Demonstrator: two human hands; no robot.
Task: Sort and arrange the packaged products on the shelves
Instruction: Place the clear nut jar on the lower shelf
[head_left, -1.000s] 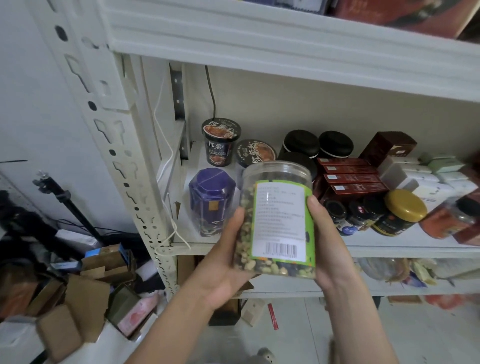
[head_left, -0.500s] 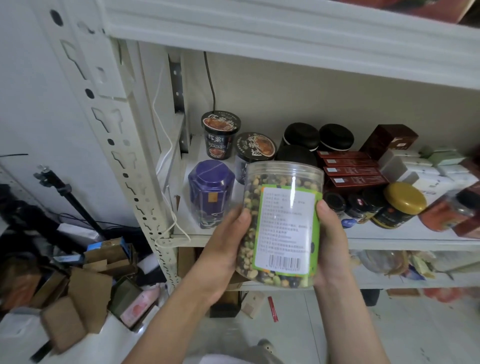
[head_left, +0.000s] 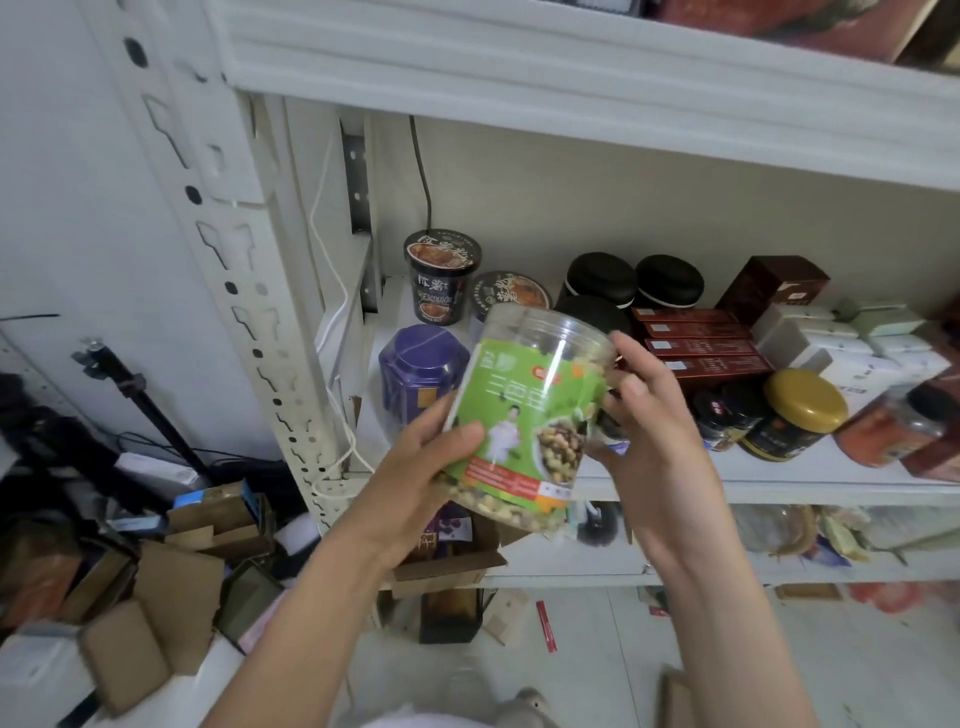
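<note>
The clear plastic jar (head_left: 524, 421) has been turned since a moment ago: the white panel with the barcode faced the camera then, and now the green front label with its picture of mixed beans does. The jar also leans, its lid end tipped up and toward the shelf (head_left: 779, 480). This reads as the person checking the front face before shelving, so placement is probably next.

From the left, the left hand (head_left: 415, 467) cups the lower part of the jar, its grip clamped on it with the thumb across the label. The jar is held in the air in front of the shelf edge, just ahead of the purple tin (head_left: 421, 371). The right hand (head_left: 649, 415) closes its grip on the jar's upper right side, near the lid.

The jar is see-through with a clear lid and filled with mixed beans.
</note>
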